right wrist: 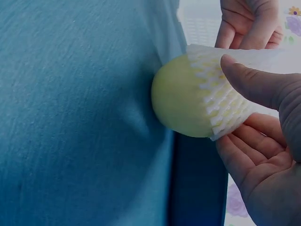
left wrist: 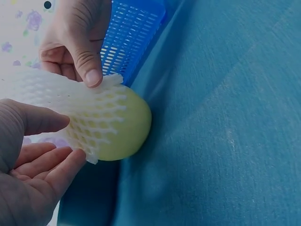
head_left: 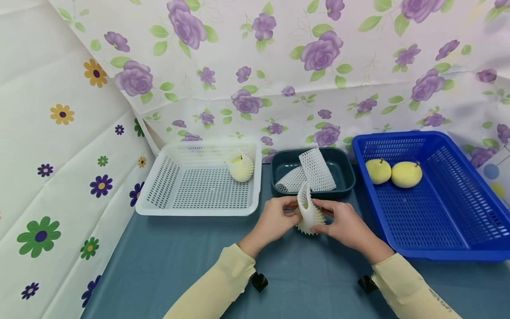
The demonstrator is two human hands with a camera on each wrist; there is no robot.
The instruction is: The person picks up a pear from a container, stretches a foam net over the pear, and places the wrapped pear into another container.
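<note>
A white foam net sleeve (head_left: 310,218) is pulled partway over a yellow pear (left wrist: 134,125), just in front of the dark green tray. The pear's rounded lower end sticks out bare at the tablecloth in both wrist views. From the left side, my left hand (head_left: 276,220) holds the sleeve between thumb and fingers. My right hand (head_left: 345,223) grips it from the opposite side, its thumb lying on the netting in the right wrist view. Above the pear the sleeve's long upper end stands open.
Two more foam net sleeves (head_left: 317,170) lie in the dark green tray (head_left: 279,166). On the left, a white basket (head_left: 199,212) holds a sleeved pear (head_left: 241,168). The blue basket (head_left: 442,254) at right contains two bare pears (head_left: 406,174). A flowered curtain (head_left: 279,66) hangs behind.
</note>
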